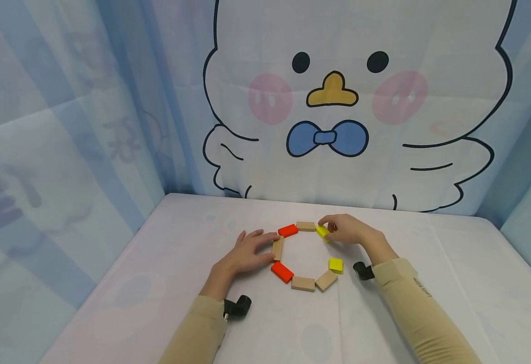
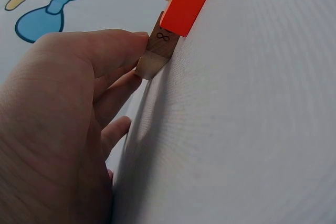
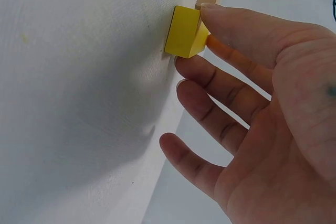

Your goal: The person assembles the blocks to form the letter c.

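Observation:
My right hand [image 1: 348, 229] pinches a yellow block [image 1: 322, 232] between thumb and fingers at the far right of a ring of small blocks. In the right wrist view, the yellow block [image 3: 184, 31] touches the table near a plain wooden one, and the other fingers are spread. My left hand [image 1: 246, 251] holds a plain wooden block [image 1: 277, 248] at the ring's left, thumb at its near end and a finger at its far end. The left wrist view shows dark marks on this wooden block [image 2: 161, 40], beside a red block [image 2: 190, 1].
Red blocks [image 1: 282, 272] and plain wooden blocks [image 1: 303, 284] continue the ring, with another yellow block [image 1: 335, 265] on its right side. A gap separates the two yellow blocks. Behind the pale table [image 1: 192, 217] hangs a printed curtain [image 1: 333, 177].

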`<state>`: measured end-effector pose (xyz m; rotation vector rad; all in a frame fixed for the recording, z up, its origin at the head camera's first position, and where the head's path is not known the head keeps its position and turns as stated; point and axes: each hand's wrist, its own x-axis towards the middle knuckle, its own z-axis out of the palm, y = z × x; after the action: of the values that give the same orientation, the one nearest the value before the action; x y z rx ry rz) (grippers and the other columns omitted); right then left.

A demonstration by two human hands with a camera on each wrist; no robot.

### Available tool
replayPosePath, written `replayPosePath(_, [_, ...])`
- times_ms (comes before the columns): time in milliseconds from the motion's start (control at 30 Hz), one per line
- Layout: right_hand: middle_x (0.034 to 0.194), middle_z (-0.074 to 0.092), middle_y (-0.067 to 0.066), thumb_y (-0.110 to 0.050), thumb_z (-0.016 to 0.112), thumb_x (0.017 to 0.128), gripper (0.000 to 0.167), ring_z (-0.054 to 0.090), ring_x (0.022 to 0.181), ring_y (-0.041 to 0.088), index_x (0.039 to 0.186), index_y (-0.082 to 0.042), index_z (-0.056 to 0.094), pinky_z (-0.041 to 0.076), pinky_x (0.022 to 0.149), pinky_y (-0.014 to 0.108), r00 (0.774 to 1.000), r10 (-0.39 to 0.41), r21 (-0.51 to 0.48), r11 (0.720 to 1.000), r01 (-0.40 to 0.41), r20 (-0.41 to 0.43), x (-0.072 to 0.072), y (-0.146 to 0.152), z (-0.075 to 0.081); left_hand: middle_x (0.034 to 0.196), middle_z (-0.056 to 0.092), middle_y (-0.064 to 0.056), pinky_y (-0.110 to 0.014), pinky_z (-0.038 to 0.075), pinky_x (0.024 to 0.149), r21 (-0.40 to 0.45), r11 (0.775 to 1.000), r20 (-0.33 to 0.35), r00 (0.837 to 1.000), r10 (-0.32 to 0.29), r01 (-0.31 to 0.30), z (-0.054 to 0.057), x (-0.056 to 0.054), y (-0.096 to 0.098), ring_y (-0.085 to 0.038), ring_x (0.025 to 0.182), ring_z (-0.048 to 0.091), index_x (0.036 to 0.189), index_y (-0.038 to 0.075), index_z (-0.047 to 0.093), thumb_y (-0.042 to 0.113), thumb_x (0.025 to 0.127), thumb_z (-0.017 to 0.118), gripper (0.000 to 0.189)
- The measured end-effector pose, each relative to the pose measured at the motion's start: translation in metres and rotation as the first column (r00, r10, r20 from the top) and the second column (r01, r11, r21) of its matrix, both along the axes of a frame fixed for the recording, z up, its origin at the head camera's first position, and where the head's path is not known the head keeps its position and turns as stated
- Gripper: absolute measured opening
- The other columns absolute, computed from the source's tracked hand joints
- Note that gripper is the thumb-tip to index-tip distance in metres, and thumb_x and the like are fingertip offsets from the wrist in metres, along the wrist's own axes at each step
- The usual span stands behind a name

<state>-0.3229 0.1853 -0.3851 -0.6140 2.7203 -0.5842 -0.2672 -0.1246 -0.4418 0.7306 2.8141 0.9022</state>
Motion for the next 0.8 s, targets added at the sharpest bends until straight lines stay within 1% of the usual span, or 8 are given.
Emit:
replayPosePath(333, [0.096,0.057,0.006,-0.014,0.071,0.093,0.042,0.052,0.080,0.021,0.133,-0.005,0.061,0.046,0.068,0.031,1.000,-0.004,-0.006,1.000,0.004,-0.011,-0.0017,-0.0002,-0.0014,0.151,0.050,0.001,-0.058,0.000,0.119,-0.021,1.000,0.007,1.000,0.007,-0.007,0.0002,-0.0004,0.0008,-0.029,0.147,0.029,0.148,0.026,0.053,0.037,0.096,0.059,0.053])
replayPosePath(600, [0.094,0.057,0.006,-0.015,0.069,0.094,0.042,0.052,0.080,0.021,0.134,-0.004,0.060,0.045,0.068,0.032,1.000,-0.004,-0.015,1.000,0.003,-0.014,0.0012,0.0011,0.0014,0.151,0.050,0.001,-0.060,0.001,0.119,-0.014,1.000,0.004,1.000,0.008,-0.008,0.0013,0.0004,0.0013,-0.030,0.146,0.029,0.147,0.026,0.054,0.036,0.095,0.059,0.053])
replayPosePath(667, [0.093,0.057,0.005,-0.015,0.069,0.095,0.043,0.052,0.080,0.021,0.135,-0.004,0.060,0.045,0.068,0.032,1.000,-0.002,-0.020,1.000,0.002,-0.015,0.0020,0.0020,0.0024,0.151,0.050,0.003,-0.058,0.000,0.119,-0.022,1.000,0.007,1.000,0.012,-0.012,0.0007,-0.0001,0.0013,-0.028,0.147,0.028,0.148,0.028,0.053,0.037,0.096,0.059,0.053])
replayPosePath(800, [0.092,0.057,0.005,-0.016,0.068,0.095,0.043,0.052,0.079,0.020,0.135,-0.003,0.059,0.046,0.067,0.033,1.000,0.005,-0.029,1.000,-0.006,-0.019,0.0032,0.0042,0.0042,0.151,0.050,0.001,-0.059,0.001,0.119,-0.015,1.000,0.003,1.000,0.006,-0.006,-0.0006,-0.0002,0.0005,-0.030,0.147,0.029,0.148,0.026,0.054,0.035,0.096,0.059,0.053])
